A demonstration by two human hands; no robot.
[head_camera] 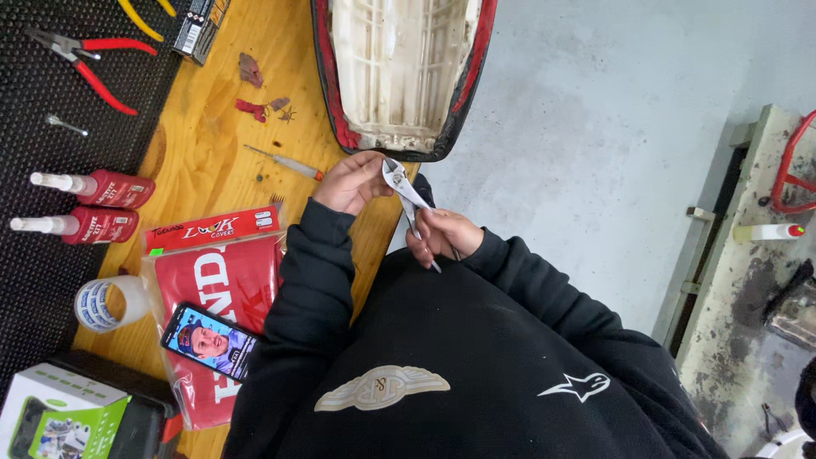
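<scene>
An upturned motorcycle seat (399, 72), white plastic underside with a red and black cover edge, lies on the wooden workbench (204, 161). My right hand (442, 235) grips the handles of metal pliers (402, 187), whose jaws point up toward the seat's near edge. My left hand (355, 181) has its fingertips at the plier jaws, close to that edge. Whether something small is pinched in the jaws cannot be told. Both arms wear black sleeves.
A small screwdriver (285, 161) and red scraps (252, 108) lie on the bench. Left on a black mat are red-handled pliers (93, 64) and two red bottles (102, 189). A red packaged cover (217, 289), phone (210, 340), tape roll (106, 303) and a box (59, 416) sit nearer. Concrete floor is right.
</scene>
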